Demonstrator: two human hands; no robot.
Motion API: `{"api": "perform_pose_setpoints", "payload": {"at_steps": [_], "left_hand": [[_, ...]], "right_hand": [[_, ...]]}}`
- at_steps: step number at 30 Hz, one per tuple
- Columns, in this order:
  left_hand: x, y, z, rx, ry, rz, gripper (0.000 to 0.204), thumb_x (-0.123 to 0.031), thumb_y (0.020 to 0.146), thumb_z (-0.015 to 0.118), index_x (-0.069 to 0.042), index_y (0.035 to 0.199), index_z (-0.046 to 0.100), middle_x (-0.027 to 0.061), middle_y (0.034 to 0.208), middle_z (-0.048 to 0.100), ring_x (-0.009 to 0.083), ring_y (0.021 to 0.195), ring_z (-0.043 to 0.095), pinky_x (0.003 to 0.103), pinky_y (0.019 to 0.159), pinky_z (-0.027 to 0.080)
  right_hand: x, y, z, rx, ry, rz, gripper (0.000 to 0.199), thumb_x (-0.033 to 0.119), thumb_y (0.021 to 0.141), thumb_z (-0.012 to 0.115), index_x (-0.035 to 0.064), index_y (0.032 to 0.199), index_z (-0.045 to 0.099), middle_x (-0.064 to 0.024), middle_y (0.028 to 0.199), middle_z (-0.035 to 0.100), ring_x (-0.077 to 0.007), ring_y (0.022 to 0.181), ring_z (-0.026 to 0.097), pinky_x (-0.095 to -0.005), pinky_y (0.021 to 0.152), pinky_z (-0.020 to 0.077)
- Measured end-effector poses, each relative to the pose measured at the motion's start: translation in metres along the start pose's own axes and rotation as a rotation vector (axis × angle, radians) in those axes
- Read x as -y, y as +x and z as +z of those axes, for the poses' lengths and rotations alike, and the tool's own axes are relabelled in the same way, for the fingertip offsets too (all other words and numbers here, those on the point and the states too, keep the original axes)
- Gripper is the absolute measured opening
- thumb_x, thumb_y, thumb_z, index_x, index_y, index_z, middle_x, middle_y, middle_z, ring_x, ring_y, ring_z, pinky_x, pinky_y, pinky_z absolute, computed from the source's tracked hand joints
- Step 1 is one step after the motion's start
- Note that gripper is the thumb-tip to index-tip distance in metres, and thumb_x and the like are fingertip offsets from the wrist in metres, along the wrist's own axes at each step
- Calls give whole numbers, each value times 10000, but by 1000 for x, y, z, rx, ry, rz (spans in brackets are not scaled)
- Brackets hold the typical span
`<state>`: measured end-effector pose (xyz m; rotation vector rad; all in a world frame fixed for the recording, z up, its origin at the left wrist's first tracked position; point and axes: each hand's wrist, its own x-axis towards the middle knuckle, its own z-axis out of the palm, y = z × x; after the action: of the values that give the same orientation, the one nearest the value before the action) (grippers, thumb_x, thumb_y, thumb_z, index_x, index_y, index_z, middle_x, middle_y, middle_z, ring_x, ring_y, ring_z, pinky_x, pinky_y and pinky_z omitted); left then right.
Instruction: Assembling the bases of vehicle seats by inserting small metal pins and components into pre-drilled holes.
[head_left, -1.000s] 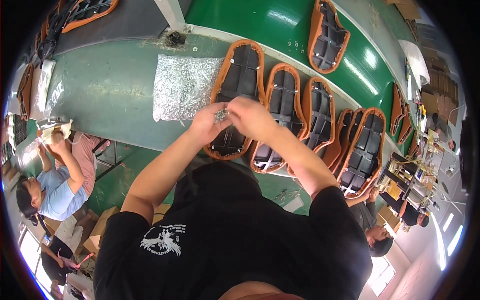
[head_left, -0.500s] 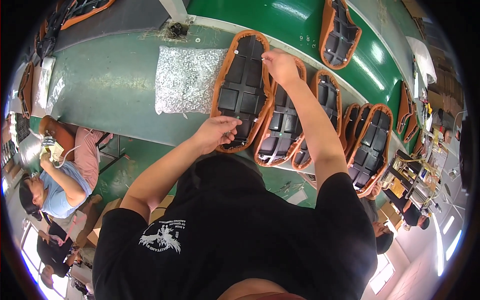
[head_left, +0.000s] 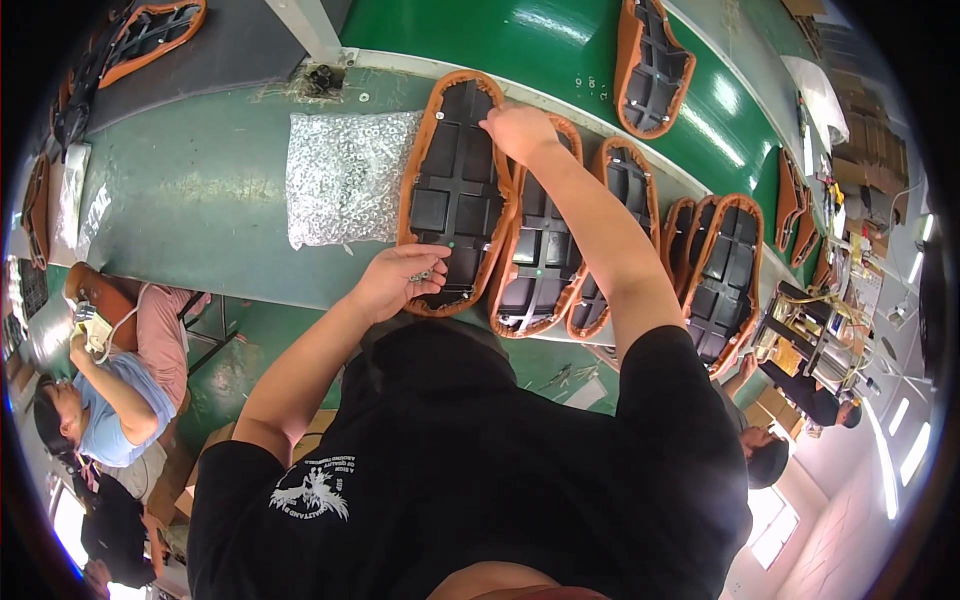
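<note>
Presently the right hand (head_left: 520, 130) is extended well forward, arm nearly straight, fingers pressed down on the upper right edge of the nearest seat base (head_left: 455, 190), a black ribbed plastic shell wrapped at its rim in tan leather. Whether those fingers pinch anything cannot be told; the hand lies curled against the rim. The left hand (head_left: 400, 280) is drawn back near the body, elbow bent, palm cupped upward at the lower end of the same seat base, loosely holding a few small metal washers (head_left: 422, 274) in its fingers.

The seat base lies underside up on a green workbench (head_left: 190, 190). Just to its left, touching its rim, sits a clear plastic bag of washers (head_left: 345, 180), flat and full. To its right a row of like seat bases (head_left: 540, 270) overlaps edge to edge along the bench front, running off toward the right. Beyond the bench a darker green conveyor belt (head_left: 560, 50) carries another seat base (head_left: 650, 65).

At the lower left a seated co-worker (head_left: 100, 400) in a light blue shirt bends over something held in both hands. At the lower right another person (head_left: 810, 400) in dark clothing works at a cluttered station. Windows show bright at the lower right rim
</note>
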<state>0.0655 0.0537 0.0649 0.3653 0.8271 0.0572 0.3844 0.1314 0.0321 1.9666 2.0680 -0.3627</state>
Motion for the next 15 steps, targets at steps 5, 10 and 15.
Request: {"api": "perform_pose_setpoints", "payload": {"at_steps": [5, 10, 15], "left_hand": [[8, 2, -7, -42, -8, 4, 258, -178, 1014, 633, 2, 1197, 663, 42, 956, 653, 134, 849, 643, 267, 741, 552], [16, 4, -14, -58, -106, -11, 218, -193, 1018, 630, -16, 1139, 669, 25, 935, 653, 119, 820, 631, 258, 717, 546], [11, -8, -4, -73, -123, 7, 220, -174, 1033, 585, -5, 1149, 664, 39, 955, 654, 137, 847, 636, 276, 764, 551]], "right_hand": [[19, -10, -16, 26, 42, 94, 258, 241, 980, 553, 26, 1028, 687, -179, 1081, 713, -335, 999, 711, -440, 819, 585], [13, -16, 7, -25, 12, 116, 196, 130, 886, 581, 19, 1029, 656, -177, 1062, 709, -310, 985, 713, -419, 825, 589], [23, -46, -8, 3, 185, 145, 151, 128, 832, 595, 40, 926, 675, -170, 984, 702, -361, 906, 701, -465, 793, 575]]}}
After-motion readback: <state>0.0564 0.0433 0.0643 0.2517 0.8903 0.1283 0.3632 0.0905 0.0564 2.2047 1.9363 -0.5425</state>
